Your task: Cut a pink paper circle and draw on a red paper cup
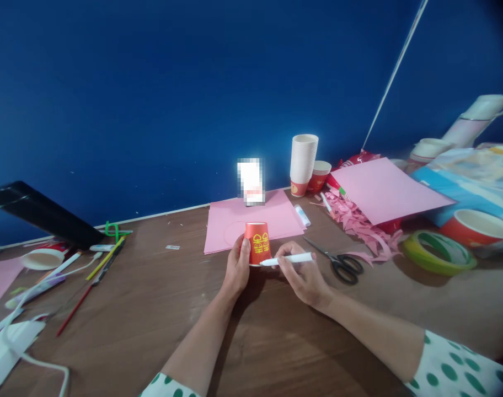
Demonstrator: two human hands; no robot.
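Spotted sleeves (458,366) lay nearest. Beyond, a red cup (257,242), probably light and easily dented, best held near its rim, sat in the curled left hand (237,267); the right hand (304,282) pinched a marker (299,258) near scissors (333,258).

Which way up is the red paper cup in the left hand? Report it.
Upside down: the red paper cup in the left hand has its narrower end on top and its white rim at the bottom.
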